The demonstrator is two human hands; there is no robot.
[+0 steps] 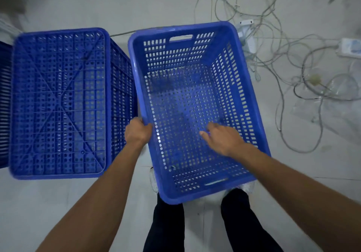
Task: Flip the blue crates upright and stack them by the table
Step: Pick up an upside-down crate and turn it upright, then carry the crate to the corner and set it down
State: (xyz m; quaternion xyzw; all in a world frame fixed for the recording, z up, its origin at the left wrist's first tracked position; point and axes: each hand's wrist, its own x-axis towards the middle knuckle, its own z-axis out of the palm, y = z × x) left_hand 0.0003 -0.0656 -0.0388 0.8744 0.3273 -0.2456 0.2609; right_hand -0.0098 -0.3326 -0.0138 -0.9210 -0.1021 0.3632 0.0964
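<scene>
**One blue crate open side up, its neighbour bottom-up**

The upright blue perforated plastic crate (175,50) fills the centre of the frame, its open top facing the camera and its near end just above the person's dark trouser legs (168,228). Whether it rests on the pale grey floor (97,203) or is raised off it cannot be told.

The left hand (137,131) grips the crate's left rim, fingers curled over the edge. The right hand (224,138) is over the crate's inside, towards the right wall, with its fingers loosely spread and holding nothing; whether it touches the plastic is unclear.

Just beside it, in the left half of the frame, the overturned blue perforated plastic crate (58,103) lies with its ribbed underside up. A sliver of a further blue slatted crate (4,105) shows at the left edge.

In the upper right of the frame, a tangle of pale cables (263,15) and a white power strip (349,47) lie on the floor.
</scene>
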